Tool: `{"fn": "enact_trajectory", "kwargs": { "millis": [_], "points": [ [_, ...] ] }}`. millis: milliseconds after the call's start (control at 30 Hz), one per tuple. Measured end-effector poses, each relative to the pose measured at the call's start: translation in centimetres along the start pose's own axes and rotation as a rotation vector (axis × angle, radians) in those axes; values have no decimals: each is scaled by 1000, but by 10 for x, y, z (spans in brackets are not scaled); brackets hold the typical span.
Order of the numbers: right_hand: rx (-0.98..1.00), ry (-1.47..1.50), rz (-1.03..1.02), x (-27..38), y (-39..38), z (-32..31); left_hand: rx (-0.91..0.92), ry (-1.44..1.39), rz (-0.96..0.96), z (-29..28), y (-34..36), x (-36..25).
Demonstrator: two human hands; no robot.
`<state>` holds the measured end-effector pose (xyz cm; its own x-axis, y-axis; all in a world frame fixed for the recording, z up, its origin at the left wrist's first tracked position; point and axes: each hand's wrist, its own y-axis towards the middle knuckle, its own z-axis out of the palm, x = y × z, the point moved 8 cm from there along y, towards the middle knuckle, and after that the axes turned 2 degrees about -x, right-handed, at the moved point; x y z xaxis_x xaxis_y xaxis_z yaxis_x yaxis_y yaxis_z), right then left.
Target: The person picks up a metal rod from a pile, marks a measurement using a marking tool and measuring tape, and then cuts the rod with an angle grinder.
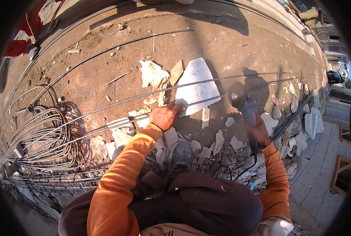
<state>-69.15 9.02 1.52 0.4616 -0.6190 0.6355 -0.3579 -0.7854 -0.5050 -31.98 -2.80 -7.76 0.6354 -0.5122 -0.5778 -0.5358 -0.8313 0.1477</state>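
Note:
My left hand is closed around a thin steel rod just above the ground, beside a white slab piece. A second, similar rod runs nearly parallel, farther from me, across the slab. On the right, my right hand grips the body of an angle grinder. The grinder's round disc is at the rod's line, to the right of the slab; whether it touches the rod I cannot tell. From the grinder's rear, a dark cord trails down among the rubble.
A large coil of rods lies at the left. Broken white pieces and rubble surround my shoe. More dark rods lie at the right, near grey paving. Red cloth shows at the upper left.

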Motion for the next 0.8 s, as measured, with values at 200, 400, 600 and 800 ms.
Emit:
{"fn": "enact_trajectory", "kwargs": {
  "millis": [200, 400, 600, 800],
  "points": [
    [-5, -3, -20, -3, 2, -1, 7, 3, 16, 1, 1, 0],
    [-13, -12, -57, 0, 4, -1, 27, 13, 20, 5, 1, 1],
    [-3, -37, -41, -8, 9, -3, 57, 1, -5, 6, 1, 3],
    [-35, -78, -101, -12, 14, -6, 118, -18, -19, 7, 3, 3]
  ]
}}
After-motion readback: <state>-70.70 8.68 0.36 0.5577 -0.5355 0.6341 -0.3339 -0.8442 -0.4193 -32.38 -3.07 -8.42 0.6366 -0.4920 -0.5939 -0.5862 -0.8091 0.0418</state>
